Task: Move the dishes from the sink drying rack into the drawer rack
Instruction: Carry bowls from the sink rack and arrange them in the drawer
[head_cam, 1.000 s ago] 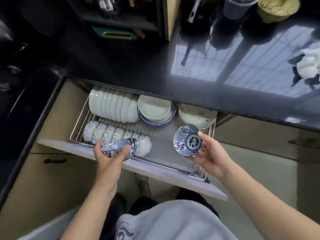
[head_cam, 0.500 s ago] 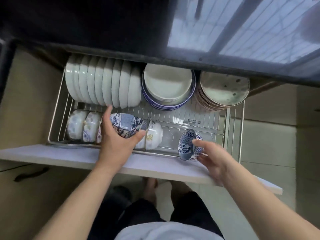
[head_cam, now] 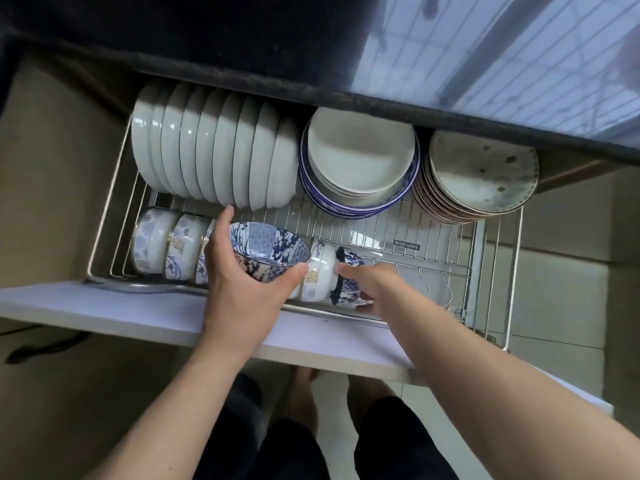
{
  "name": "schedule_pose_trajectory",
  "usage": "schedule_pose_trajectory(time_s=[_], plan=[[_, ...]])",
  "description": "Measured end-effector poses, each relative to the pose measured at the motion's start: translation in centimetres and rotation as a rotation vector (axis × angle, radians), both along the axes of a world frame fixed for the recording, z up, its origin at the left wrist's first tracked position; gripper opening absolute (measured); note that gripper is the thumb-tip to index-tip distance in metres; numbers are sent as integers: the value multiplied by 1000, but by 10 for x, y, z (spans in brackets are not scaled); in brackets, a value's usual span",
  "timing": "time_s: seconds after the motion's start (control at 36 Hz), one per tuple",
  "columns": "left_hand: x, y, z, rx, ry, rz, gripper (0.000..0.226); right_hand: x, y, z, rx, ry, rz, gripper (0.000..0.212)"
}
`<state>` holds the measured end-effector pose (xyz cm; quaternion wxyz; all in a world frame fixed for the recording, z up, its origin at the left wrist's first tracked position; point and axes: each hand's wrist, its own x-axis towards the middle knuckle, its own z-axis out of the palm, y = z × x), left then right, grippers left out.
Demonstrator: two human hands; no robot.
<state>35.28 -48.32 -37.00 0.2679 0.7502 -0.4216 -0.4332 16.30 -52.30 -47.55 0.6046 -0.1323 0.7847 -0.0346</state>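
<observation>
Your left hand (head_cam: 239, 289) has its grip closed around a blue-and-white patterned bowl (head_cam: 270, 251), thumb over the far rim and fingers under the near wall, so the bowl sits mouth-up and slightly tipped above the front row of the drawer rack (head_cam: 491, 271). That hold keeps the rim free, which should let you turn the bowl onto its edge when it goes down.

Your right hand (head_cam: 374, 285) is on a smaller blue-patterned bowl (head_cam: 348, 278), already standing on edge at the end of the row of white gilt-trimmed bowls (head_cam: 166, 247). Fingers curl over its top and the thumb shows beneath it (whether you are pinching it or only steadying it is hard to tell, but the grip looks closed on it). It touches the neighbouring white bowl (head_cam: 320, 271), which props it upright.

Behind, the white plates (head_cam: 214, 157) stand on edge, while the stack of blue-rimmed plates (head_cam: 360, 161) and the stack of speckled plates (head_cam: 481, 171) lean under the dark desk edge (head_cam: 311, 95). Bare wire slots lie to the right of your right hand, likely the place for the bowl you carry.
</observation>
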Motion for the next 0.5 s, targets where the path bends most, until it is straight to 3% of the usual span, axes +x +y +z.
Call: schedule_pose_trajectory(time_s=[0.19, 0.33, 0.44, 0.5], plan=[[0, 1, -1, 9, -4, 9, 111, 4, 7, -14, 6, -74, -93, 43], [0, -1, -2, 21, -1, -18, 111, -3, 7, -12, -3, -115, -14, 43], [0, 1, -2, 8, 25, -69, 112, -8, 3, 4, -13, -5, 204, 65], [1, 3, -2, -8, 47, -111, 114, -12, 3, 18, -111, 77, 206, 74]])
